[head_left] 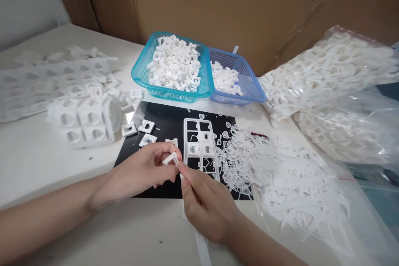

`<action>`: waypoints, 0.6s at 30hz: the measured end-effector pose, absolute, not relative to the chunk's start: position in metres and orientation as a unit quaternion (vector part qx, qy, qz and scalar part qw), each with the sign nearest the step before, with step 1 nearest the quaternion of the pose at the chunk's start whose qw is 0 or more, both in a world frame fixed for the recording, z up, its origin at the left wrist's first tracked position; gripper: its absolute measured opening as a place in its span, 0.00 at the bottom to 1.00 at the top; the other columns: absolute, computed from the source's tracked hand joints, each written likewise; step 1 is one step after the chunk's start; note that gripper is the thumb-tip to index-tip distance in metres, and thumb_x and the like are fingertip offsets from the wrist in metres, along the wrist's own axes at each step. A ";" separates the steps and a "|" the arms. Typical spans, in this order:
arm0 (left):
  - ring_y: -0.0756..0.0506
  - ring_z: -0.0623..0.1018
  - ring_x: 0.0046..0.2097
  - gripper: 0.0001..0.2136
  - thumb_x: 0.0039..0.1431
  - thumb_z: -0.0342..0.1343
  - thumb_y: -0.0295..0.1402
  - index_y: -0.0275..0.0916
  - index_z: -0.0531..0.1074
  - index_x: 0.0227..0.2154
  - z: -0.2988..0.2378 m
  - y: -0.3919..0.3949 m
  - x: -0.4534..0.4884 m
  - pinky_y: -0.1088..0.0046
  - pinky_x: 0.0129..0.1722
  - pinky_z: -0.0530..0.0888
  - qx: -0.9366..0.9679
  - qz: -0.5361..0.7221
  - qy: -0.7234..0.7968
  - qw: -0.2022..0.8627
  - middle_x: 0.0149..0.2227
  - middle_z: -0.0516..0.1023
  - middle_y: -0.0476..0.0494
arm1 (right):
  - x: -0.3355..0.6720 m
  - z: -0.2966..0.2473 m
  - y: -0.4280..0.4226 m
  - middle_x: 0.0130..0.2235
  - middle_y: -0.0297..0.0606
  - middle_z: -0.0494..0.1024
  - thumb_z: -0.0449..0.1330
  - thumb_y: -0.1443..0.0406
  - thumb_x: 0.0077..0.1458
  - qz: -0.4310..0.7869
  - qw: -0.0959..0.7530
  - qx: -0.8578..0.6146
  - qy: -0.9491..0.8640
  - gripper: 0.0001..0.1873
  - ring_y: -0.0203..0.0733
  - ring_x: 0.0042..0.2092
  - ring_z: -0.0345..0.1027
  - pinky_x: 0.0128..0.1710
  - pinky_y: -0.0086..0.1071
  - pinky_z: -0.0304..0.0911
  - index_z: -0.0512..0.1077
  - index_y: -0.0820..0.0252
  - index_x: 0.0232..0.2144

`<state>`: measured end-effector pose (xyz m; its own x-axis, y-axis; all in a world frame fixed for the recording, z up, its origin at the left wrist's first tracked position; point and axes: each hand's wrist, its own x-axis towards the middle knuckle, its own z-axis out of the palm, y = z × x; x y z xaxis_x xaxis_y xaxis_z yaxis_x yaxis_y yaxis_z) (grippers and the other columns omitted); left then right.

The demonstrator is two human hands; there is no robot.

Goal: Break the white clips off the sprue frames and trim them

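Note:
My left hand (149, 168) is closed around a small white plastic piece (170, 158) with an opening in it, holding it tilted above the black mat (152, 189). Against that piece, the pinched fingertips of my right hand (208, 203) touch its right end; what lies between them is mostly hidden. Just beyond my hands a white plastic frame (185, 133) lies on the mat, with several square pieces in its cells. Loose square pieces, one of them a white block (148, 126), rest left of it. A white strip (202, 251) shows below my right hand.
A turquoise basket (140, 72) and a blue basket (249, 77) hold white pieces at the back. Thin white scraps (240, 158) are heaped at right, near filled clear bags (327, 70). Moulded white sheets (84, 120) stand at left. Cardboard (218, 4) closes off the rear.

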<state>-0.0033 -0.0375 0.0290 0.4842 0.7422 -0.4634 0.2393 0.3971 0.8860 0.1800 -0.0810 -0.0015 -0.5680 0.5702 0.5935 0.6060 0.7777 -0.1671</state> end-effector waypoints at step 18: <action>0.54 0.67 0.22 0.06 0.49 0.56 0.26 0.38 0.67 0.30 0.034 -0.037 -0.008 0.81 0.21 0.66 0.426 0.143 0.454 0.769 0.23 0.74 0.54 | 0.193 -0.008 -0.060 0.51 0.39 0.78 0.55 0.74 0.57 0.001 0.432 -0.382 -0.817 0.27 0.42 0.40 0.79 0.31 0.33 0.78 0.62 0.50 0.58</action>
<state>-0.0078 -0.0366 0.0338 0.5466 0.6063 -0.5776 0.1671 0.5969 0.7847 0.1928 -0.0605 -0.0079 -0.3358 0.6247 0.7050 0.6235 0.7084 -0.3308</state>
